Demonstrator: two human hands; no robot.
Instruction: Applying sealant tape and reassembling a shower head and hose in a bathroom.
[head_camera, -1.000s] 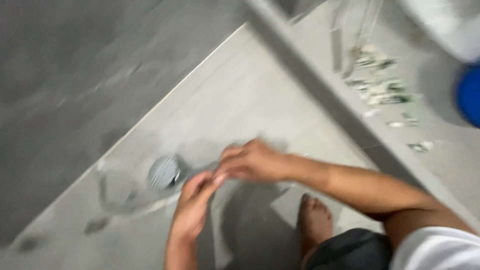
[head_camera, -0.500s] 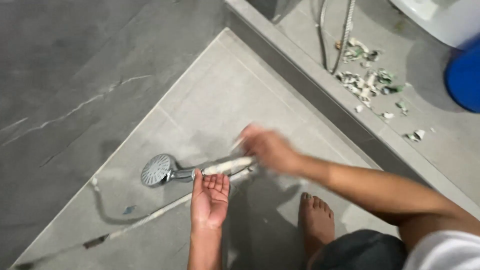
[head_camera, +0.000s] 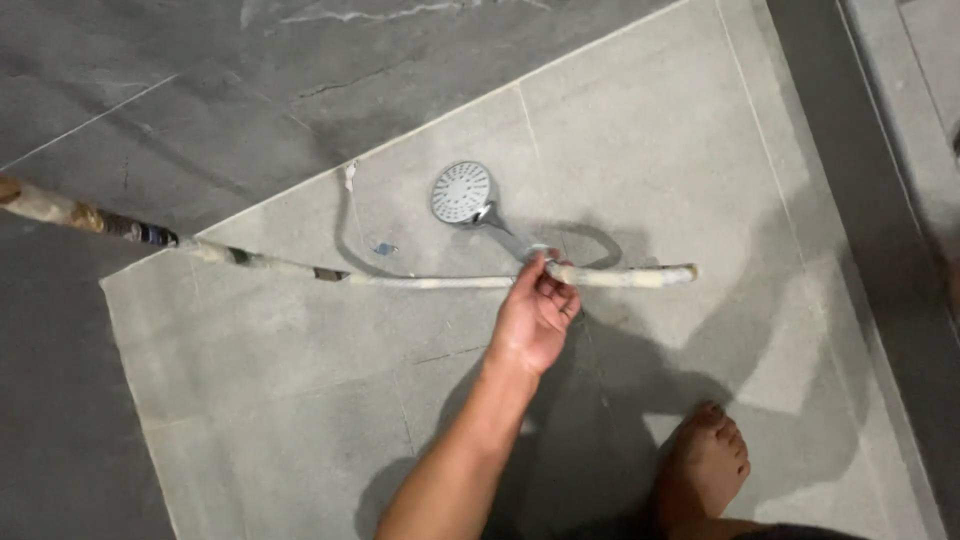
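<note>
The left hand (head_camera: 535, 320) is closed around a long, grimy stick (head_camera: 450, 282), held level above the grey floor tile (head_camera: 650, 130). The shower head (head_camera: 462, 192) lies untouched at 11 o'clock. A bare foot (head_camera: 705, 465) stands at 5 o'clock. The right hand is out of view.

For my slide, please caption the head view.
A hand grips a long pale stick above a shower head on grey tiles.
</note>
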